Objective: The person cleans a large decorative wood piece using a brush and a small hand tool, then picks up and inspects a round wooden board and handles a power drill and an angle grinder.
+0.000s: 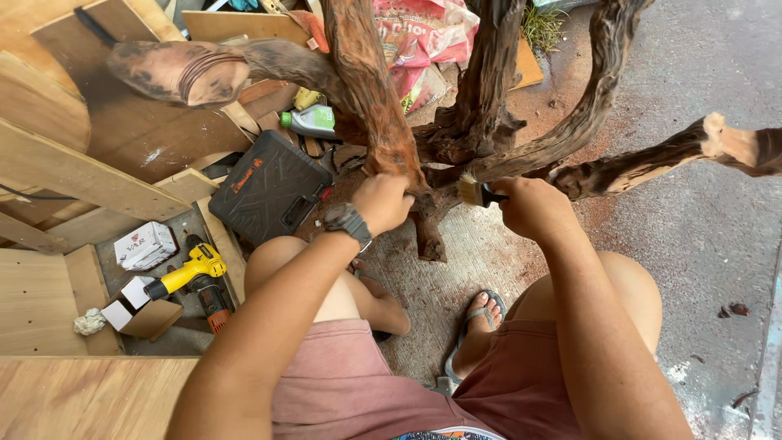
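A large gnarled driftwood root piece (481, 106) with several twisting branches stands on the concrete floor in front of me. My left hand (381, 200), with a dark wristwatch (348, 221) on it, grips the reddish thick branch (371, 90) near its base. My right hand (529, 208) holds a small paintbrush (475, 192) with pale bristles, its tip against the junction of the branches. I am crouched, my knees on either side and flip-flops on my feet.
A dark tool case (269, 187) lies left of the root. A yellow power drill (191, 273), small cardboard boxes (145, 244) and a green-capped bottle (311, 121) lie among wooden boards (73, 171) at left. Red-printed bags (423, 41) sit behind. Reddish dust covers the floor.
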